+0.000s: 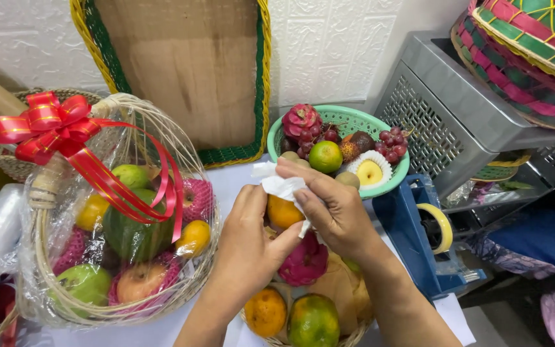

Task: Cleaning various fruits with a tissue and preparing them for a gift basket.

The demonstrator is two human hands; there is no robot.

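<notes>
Orange (282,212) sits between my two hands, above the open basket (348,334) at the near edge of the bench (232,177), just over a pink dragon fruit (304,262). Room is tight: the wrapped gift basket (117,212) with its red bow (49,125) crowds my left side, a blue tape dispenser (419,238) stands close on my right, and the green bowl (348,122) of fruit sits just beyond my fingertips. My hands cover most of the orange, and the frame's lower edge cuts off the open basket. My left hand (248,241) cups the orange from the side, fingers curled around it. My right hand (329,202) arches over the top, fingers pinched shut on a white tissue (279,186) pressed against the fruit.
</notes>
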